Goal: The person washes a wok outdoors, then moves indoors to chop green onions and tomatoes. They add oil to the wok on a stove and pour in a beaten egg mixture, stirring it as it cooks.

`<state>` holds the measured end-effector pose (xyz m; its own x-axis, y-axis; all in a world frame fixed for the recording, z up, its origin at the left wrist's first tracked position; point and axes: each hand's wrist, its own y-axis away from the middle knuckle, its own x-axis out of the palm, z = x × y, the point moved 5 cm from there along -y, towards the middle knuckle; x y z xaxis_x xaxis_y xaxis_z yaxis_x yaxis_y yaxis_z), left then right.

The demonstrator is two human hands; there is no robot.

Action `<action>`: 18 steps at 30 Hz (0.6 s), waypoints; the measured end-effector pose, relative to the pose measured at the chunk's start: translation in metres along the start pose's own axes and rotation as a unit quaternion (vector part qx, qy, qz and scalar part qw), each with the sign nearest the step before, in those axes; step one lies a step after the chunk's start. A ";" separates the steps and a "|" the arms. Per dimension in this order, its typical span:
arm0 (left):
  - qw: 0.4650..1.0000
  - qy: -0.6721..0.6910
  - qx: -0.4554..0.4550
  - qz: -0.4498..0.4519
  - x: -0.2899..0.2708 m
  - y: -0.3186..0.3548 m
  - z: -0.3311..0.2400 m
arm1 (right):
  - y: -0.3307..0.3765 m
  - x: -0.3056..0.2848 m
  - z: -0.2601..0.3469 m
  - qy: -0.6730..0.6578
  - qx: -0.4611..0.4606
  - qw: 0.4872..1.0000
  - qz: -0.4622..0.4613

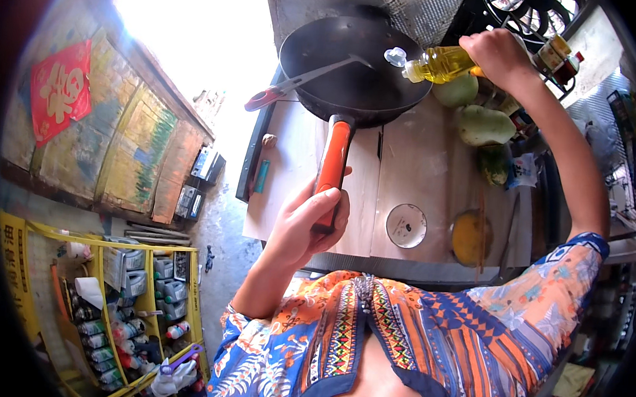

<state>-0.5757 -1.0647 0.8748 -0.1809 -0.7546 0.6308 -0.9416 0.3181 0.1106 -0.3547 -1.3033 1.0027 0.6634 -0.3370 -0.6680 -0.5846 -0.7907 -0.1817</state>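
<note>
My left hand (306, 223) is wrapped round the orange handle of a dark wok (322, 103). My right hand (498, 59) grips a clear bottle of yellow oil (444, 64), tipped sideways with its flip cap raised and its mouth over the wok's right rim. I cannot make out whether oil is flowing. Inside the wok rests a metal spatula (305, 79), its red-and-grey grip sticking out past the left rim.
On the wooden table (358, 179) are a small white dish (406, 226) and a bowl of yellow liquid (470, 239) with chopsticks across it. Pale green gourds (484, 126) lie at the right. A yellow shelf rack (149, 246) with several bottles stands at the lower left.
</note>
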 end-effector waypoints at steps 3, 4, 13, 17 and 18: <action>1.000 0.017 -0.004 0.014 -0.003 0.001 0.002 | -0.012 -0.002 0.007 0.083 -0.038 0.996 -0.023; 1.000 0.017 -0.003 0.012 -0.004 0.001 0.002 | -0.017 -0.003 0.010 0.105 -0.043 0.993 -0.012; 1.000 0.004 0.005 0.007 -0.003 0.002 0.005 | -0.030 -0.010 0.017 0.119 -0.069 0.990 -0.014; 1.000 -0.003 0.008 -0.006 -0.006 0.003 0.005 | -0.035 -0.018 0.019 0.109 -0.083 0.990 0.008; 1.000 -0.001 0.007 -0.003 -0.006 0.003 0.005 | -0.035 -0.021 0.020 0.104 -0.090 0.990 0.021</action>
<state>-0.5788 -1.0627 0.8674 -0.1750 -0.7575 0.6289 -0.9466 0.3052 0.1042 -0.3577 -1.2580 1.0085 0.7327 -0.4552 -0.5058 -0.5339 -0.8455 -0.0125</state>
